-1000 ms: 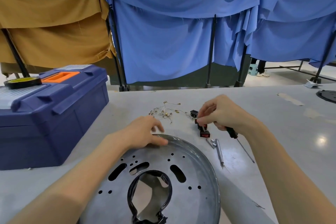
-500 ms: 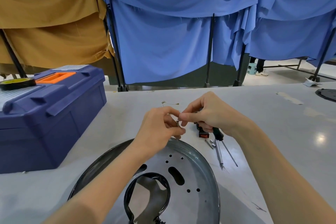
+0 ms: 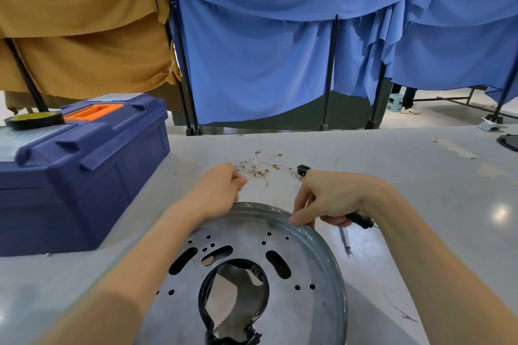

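Sitting far left on table [image 3: 420, 176]: one blue toolbox [image 3: 84, 165], one tape roll [image 3: 33, 119] on its lid. Left hand [image 3: 218, 190]: fingers curled at left end of one wire tangle [image 3: 260, 169]; whether they pinch it, cannot tell. One round metal plate [image 3: 252, 260] lies below both hands. Right hand [image 3: 333, 199] grips one black-handled screwdriver [image 3: 361, 221], forefinger touching plate rim. One black switch [image 3: 303, 170] just beyond knuckles. One slim tool [image 3: 345, 241] right of plate.

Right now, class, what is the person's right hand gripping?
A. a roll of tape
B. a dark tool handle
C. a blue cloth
B: the right hand curls its lower fingers round a dark tool handle, while the roll of tape lies on the blue toolbox.
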Demonstrator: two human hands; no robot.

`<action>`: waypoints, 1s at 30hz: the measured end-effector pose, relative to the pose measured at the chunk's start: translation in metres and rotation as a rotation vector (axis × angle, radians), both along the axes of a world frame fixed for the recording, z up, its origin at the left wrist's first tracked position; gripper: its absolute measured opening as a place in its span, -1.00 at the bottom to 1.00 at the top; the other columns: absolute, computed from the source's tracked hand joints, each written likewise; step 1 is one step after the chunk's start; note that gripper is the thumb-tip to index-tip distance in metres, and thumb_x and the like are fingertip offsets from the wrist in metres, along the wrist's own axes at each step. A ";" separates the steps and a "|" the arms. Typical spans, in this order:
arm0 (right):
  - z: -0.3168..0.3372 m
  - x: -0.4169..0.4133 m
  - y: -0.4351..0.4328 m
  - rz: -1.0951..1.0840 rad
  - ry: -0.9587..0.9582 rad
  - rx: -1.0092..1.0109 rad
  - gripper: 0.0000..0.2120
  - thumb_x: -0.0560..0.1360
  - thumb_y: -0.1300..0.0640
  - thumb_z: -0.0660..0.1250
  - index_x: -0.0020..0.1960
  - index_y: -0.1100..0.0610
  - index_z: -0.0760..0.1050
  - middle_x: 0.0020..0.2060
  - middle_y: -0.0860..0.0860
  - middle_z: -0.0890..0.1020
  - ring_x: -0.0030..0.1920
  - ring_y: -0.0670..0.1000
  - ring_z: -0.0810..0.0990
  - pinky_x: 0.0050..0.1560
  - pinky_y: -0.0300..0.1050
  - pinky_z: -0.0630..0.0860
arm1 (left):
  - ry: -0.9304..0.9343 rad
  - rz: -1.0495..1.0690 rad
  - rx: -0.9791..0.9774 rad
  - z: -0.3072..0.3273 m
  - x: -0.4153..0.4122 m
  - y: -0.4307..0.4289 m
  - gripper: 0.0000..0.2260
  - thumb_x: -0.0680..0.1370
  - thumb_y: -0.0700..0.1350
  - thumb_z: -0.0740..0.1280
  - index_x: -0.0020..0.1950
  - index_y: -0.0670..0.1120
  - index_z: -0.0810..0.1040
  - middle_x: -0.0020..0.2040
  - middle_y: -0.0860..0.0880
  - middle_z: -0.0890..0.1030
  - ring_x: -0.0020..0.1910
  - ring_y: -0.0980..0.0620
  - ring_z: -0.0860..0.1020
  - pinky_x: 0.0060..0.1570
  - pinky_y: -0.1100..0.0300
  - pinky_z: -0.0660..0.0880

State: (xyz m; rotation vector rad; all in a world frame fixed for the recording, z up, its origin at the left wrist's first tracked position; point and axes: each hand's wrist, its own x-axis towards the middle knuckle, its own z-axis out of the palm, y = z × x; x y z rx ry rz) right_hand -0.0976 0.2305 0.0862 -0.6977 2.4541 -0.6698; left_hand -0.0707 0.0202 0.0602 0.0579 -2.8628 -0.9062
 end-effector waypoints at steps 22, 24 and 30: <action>-0.009 -0.005 -0.009 0.010 0.114 -0.068 -0.76 0.52 0.27 0.35 -0.33 0.27 0.54 -0.65 -0.04 0.40 -0.62 -0.03 0.34 -0.51 -0.23 0.35 | -0.129 0.118 0.009 -0.015 0.004 -0.018 -0.80 0.68 -0.05 0.11 -0.10 -0.10 0.33 -0.12 -0.09 0.36 -0.15 -0.02 0.30 -0.19 0.13 0.22; -0.010 -0.006 -0.010 0.010 0.123 -0.068 -0.75 0.52 0.25 0.35 -0.34 0.25 0.53 -0.65 -0.04 0.41 -0.62 -0.03 0.35 -0.51 -0.23 0.36 | -0.120 0.117 0.019 -0.015 0.004 -0.017 -0.80 0.68 -0.05 0.11 -0.09 -0.11 0.34 -0.11 -0.10 0.36 -0.15 -0.02 0.29 -0.19 0.14 0.22; -0.010 -0.007 -0.008 0.015 0.128 -0.042 -0.71 0.52 0.19 0.37 -0.37 0.19 0.54 -0.63 -0.01 0.45 -0.61 -0.03 0.38 -0.45 -0.20 0.40 | -0.031 0.091 -0.072 -0.010 0.007 -0.010 -0.80 0.65 -0.05 0.19 -0.11 -0.11 0.42 -0.11 -0.06 0.51 -0.11 -0.10 0.47 -0.08 0.10 0.39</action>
